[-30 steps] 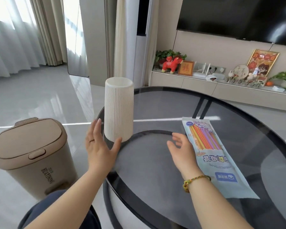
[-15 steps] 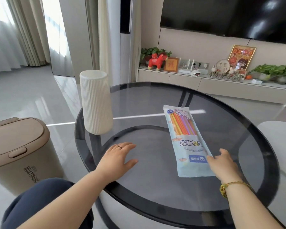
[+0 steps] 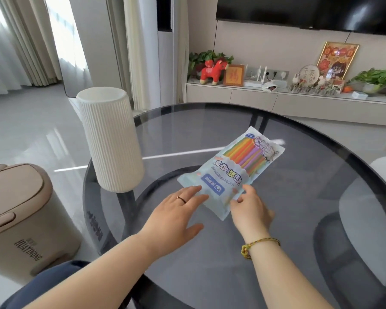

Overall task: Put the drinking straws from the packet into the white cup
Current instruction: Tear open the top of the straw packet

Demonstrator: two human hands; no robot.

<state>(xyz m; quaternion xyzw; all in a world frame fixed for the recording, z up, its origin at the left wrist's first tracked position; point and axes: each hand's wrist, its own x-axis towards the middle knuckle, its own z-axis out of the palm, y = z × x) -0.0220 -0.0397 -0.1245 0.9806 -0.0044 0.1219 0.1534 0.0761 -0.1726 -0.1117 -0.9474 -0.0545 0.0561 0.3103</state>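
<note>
A tall white ribbed cup (image 3: 110, 139) stands upright at the left edge of the round dark glass table (image 3: 299, 219). The pale blue packet (image 3: 230, 172) of coloured drinking straws lies slanted on the glass, its near end towards me. My left hand (image 3: 176, 217) rests flat with its fingertips on the packet's near left corner. My right hand (image 3: 250, 210) holds the near right edge, fingers on top of the packet. The packet looks sealed.
A beige lidded bin (image 3: 20, 217) stands on the floor left of the table. A low TV cabinet (image 3: 276, 103) with plants, a red toy horse and frames runs along the far wall. A pale seat (image 3: 377, 197) shows at the right.
The packet has been turned and pulled nearer, now slanting to the upper right. My left hand slid right onto its near corner; my right hand moved left along its near edge.
</note>
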